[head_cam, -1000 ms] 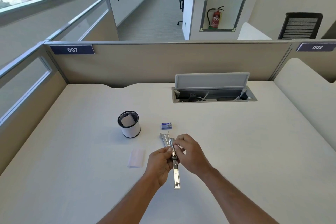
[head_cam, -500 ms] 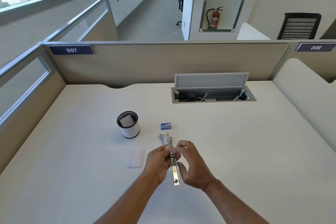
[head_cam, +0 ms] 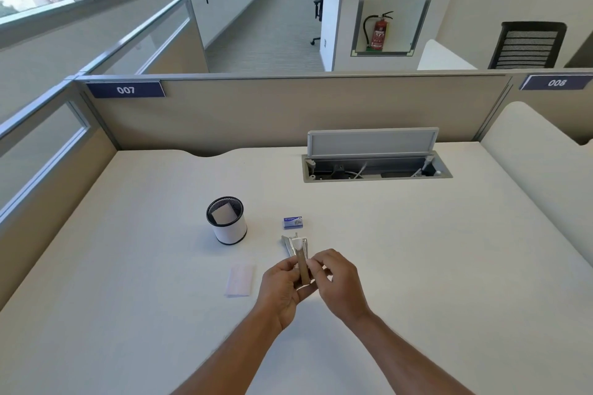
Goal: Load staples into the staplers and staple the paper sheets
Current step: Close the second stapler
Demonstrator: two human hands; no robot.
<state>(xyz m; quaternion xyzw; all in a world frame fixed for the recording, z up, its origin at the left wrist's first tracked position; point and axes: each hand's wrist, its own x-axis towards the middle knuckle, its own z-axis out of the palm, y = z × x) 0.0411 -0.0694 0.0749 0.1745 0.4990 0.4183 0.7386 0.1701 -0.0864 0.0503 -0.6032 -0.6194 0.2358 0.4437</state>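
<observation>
**Both hands grip an opened stapler above the table**

Grip first: the left hand (head_cam: 285, 290) is curled round the lower part of a slim silver metal stapler (head_cam: 301, 261), fingers and thumb wrapped on its body, while the right hand (head_cam: 337, 279) pinches its upper edge from the other side. Held up off the white table (head_cam: 417, 266) with its far end pointing away from the person, the stapler appears swung open — a position that probably leaves the staple channel facing up for loading. Whether any staples already sit inside is too small to tell.

Just beyond the stapler's tip lies a small blue cardboard staple box (head_cam: 293, 222), seemingly parked within easy reach for refills. A second silver piece shows at the stapler's far end; whether it is another stapler or part of this one cannot be made out. Left of the hands, a small white folded paper sheet (head_cam: 240, 280) lies flat on the table, near enough to be picked up once loading is done. Farther back stands a round black mesh cup with a white band (head_cam: 226, 221) holding a pale slip — possibly finished or spare paper. Loading looks under way; stapling is not yet begun.
</observation>
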